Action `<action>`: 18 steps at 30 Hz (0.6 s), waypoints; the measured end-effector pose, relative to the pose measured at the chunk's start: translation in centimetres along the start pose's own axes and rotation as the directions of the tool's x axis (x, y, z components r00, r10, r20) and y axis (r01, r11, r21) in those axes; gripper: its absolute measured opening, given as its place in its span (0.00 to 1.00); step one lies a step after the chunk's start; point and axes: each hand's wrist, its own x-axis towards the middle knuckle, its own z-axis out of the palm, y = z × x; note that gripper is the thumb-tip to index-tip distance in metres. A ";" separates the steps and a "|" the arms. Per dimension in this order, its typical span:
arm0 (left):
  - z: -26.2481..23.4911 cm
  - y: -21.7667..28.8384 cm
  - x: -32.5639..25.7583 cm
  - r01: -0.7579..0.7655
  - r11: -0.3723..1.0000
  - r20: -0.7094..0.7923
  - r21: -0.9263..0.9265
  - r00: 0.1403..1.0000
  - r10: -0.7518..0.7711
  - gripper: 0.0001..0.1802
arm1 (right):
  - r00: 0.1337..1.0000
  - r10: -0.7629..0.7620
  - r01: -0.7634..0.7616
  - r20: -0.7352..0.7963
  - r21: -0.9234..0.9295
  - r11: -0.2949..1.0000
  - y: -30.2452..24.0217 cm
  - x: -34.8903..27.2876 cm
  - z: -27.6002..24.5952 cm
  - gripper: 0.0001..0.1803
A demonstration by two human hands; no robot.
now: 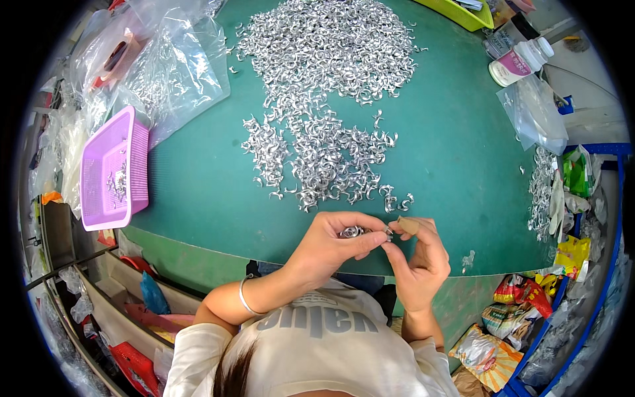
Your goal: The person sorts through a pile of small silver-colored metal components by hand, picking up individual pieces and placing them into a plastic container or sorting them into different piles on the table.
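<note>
My left hand (334,241) is curled around several small silvery curved metal pieces (352,231) near the table's front edge. Its thumb and forefinger pinch one of them toward my right hand. My right hand (418,261) meets it there, thumb and fingers closed on the same small metal piece (389,233); a tan wrap (408,226) covers one right fingertip. Just beyond my hands lies a loose heap of the same curved metal pieces (337,155), and a larger pile (331,46) spreads farther back on the green table (456,165).
A purple plastic basket (140,172) with a few metal pieces stands at the left edge, beside clear plastic bags (192,79). At the right are a white bottle (519,63), a plastic bag (536,112) and a strip of metal pieces (541,192). A yellow-green tray (463,14) sits far back.
</note>
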 end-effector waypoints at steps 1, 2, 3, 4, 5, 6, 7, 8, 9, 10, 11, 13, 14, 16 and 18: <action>0.1 0.1 0.0 -0.002 1.000 -0.011 0.027 1.000 0.002 0.08 | 1.000 0.006 -0.006 -0.016 0.011 1.000 0.0 0.0 0.1 0.16; 0.2 0.3 -0.1 -0.003 0.999 -0.021 0.053 1.000 0.004 0.08 | 1.000 0.004 -0.004 -0.014 0.022 1.000 0.0 -0.1 0.0 0.16; 0.2 0.4 -0.2 -0.004 0.997 -0.032 0.079 0.999 0.007 0.08 | 1.000 0.002 -0.001 -0.010 0.033 0.999 0.0 -0.1 0.0 0.16; 0.2 0.4 -0.2 -0.012 0.997 -0.020 0.073 1.000 0.013 0.07 | 1.000 -0.001 0.001 -0.007 0.043 0.999 0.0 -0.1 0.0 0.15; 0.1 0.3 -0.1 -0.019 0.998 -0.008 0.066 1.000 0.019 0.07 | 1.000 0.019 -0.018 -0.015 0.068 0.998 0.2 -0.1 -0.1 0.15; 0.0 0.3 0.0 -0.025 0.998 0.008 0.058 1.000 0.025 0.07 | 0.999 0.037 -0.035 -0.026 0.090 0.995 0.6 0.0 -0.4 0.15; -0.3 0.2 0.1 0.020 0.998 0.041 -0.065 0.999 -0.017 0.08 | 0.998 0.056 -0.052 -0.035 0.112 0.992 1.1 0.2 -0.9 0.15; -0.8 0.1 0.3 0.069 0.980 0.079 -0.185 0.995 -0.055 0.08 | 0.989 0.100 -0.099 -0.105 0.013 0.995 2.0 0.2 -1.5 0.14; -1.1 0.0 0.5 0.121 0.946 0.117 -0.300 0.989 -0.089 0.09 | 0.979 0.131 -0.151 -0.155 -0.126 0.980 2.6 0.4 -2.0 0.15; -1.4 -0.2 0.6 0.095 0.954 0.118 -0.285 0.991 -0.064 0.09 | 0.990 0.096 -0.123 -0.105 -0.290 0.949 2.9 0.8 -2.5 0.16; -1.6 -0.4 0.7 0.070 0.960 0.119 -0.272 0.992 -0.038 0.09 | 0.996 0.070 -0.085 -0.050 -0.444 0.892 2.9 1.2 -2.7 0.18; -1.5 -0.6 0.6 0.025 0.965 0.065 -0.261 0.998 -0.008 0.09 | 0.998 -0.008 0.043 0.063 -0.577 0.816 3.3 1.6 -2.0 0.18; -1.0 -0.5 0.6 0.005 0.965 0.011 -0.264 1.000 -0.002 0.09 | 0.991 0.008 0.083 0.133 -0.659 0.748 3.4 1.7 -1.6 0.16; -0.7 -0.4 0.6 -0.016 0.967 -0.028 -0.256 1.000 0.010 0.08 | 0.992 0.011 0.078 0.127 -0.670 0.738 4.2 1.5 -1.4 0.12; -1.0 -0.1 0.6 -0.029 0.972 -0.013 -0.233 1.000 0.027 0.08 | 0.996 -0.028 0.072 0.083 -0.599 0.798 4.8 1.4 -1.7 0.10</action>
